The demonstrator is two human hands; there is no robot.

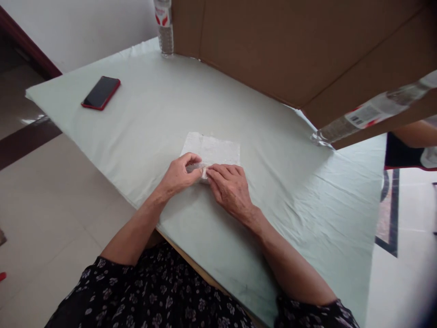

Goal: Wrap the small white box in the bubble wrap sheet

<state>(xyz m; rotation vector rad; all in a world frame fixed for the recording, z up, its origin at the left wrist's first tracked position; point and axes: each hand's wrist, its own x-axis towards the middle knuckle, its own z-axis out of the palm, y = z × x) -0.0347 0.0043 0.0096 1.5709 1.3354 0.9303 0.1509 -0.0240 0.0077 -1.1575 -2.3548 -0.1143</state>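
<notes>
A thin white sheet [215,148], roughly square and either cloth or paper, lies flat on the table. Its near edge looks bunched or rolled under my fingers. My left hand [180,174] grips that edge at its left part, thumb close to the middle and index finger curved above it. Beside it, my right hand [232,184] pinches the same edge, fingertips nearly meeting the left thumb. Between the two hands shows a small pale bit [205,172] of the edge; exactly what is under the fingertips is hidden.
A pale green cloth [143,132] covers the table. A phone [101,93] in a red case lies at the far left. A brown cardboard panel [273,50] stands behind, with plastic bottles [166,34] at its ends. Another person's arm [414,133] shows at the right.
</notes>
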